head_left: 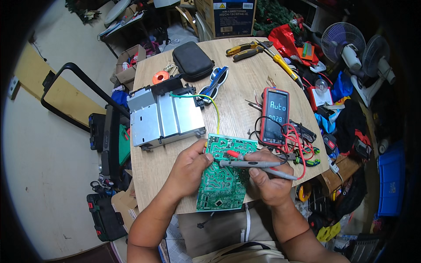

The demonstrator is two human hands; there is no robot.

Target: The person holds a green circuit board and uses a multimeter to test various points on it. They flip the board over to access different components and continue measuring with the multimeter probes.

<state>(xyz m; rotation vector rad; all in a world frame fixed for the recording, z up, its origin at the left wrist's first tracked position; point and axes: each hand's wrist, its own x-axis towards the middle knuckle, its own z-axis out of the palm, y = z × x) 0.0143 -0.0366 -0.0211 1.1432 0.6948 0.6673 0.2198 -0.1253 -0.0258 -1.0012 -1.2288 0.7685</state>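
Note:
A green circuit board point(221, 193) is tilted up at the near table edge, its soldered side toward me. My left hand point(191, 165) grips its left edge, thumb on the face. In my right hand point(272, 177) are two multimeter probes point(250, 164), one grey with a black lead, one with a red tip and red lead. Both lie across the upper part of the board; exact tip contact is too small to tell. The red multimeter point(275, 116) lies beyond with its display lit. A yellow-green wire point(218, 115) runs from the board to a metal housing point(164, 116) at left.
Behind the housing are a black zip case point(193, 61), blue-white sunglasses point(215, 83) and an orange wire or tape roll point(161, 77). Yellow-black pliers point(244, 50) and a yellow soldering iron point(285, 65) lie at the far right. Clutter and two fans point(344, 41) stand right of the table.

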